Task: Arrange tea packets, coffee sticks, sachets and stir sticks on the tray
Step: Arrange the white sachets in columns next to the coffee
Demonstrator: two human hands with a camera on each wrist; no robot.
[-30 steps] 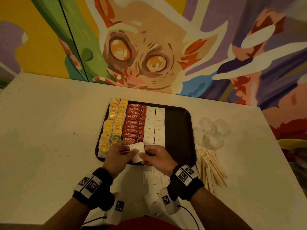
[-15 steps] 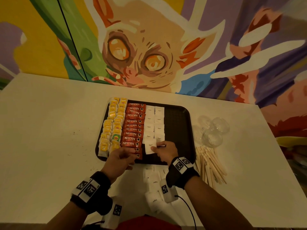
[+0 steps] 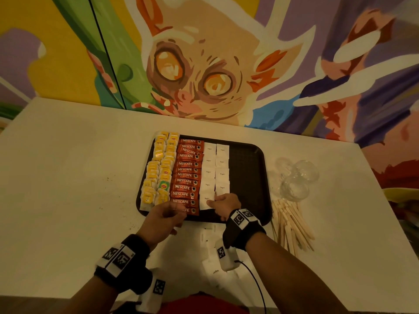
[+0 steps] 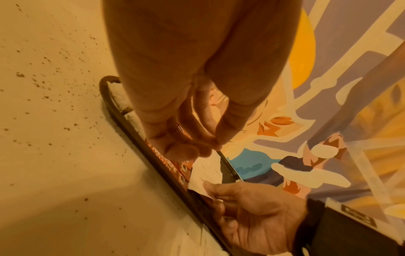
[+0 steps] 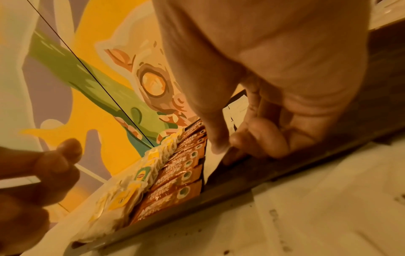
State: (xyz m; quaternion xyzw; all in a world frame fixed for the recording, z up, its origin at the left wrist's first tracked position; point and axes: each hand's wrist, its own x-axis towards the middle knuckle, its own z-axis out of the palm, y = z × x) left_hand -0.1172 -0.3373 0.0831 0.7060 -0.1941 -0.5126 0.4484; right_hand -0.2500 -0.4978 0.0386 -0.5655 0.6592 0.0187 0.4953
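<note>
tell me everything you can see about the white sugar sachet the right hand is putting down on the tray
The sugar sachet is a small flat white paper packet printed "Sugar". It lies nearest the tray's front edge, at the end of the left white column, beside the red Nescafe sticks. The right hand pinches its right edge, thumb on top. The left hand hovers close without touching it.

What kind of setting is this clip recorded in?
Probably a hotel room or café refreshment corner, though that is a guess. A black tray on a white table holds rows of Nescafe sticks and sugar sachets, with glass cups beside it and a painted mural behind.
</note>
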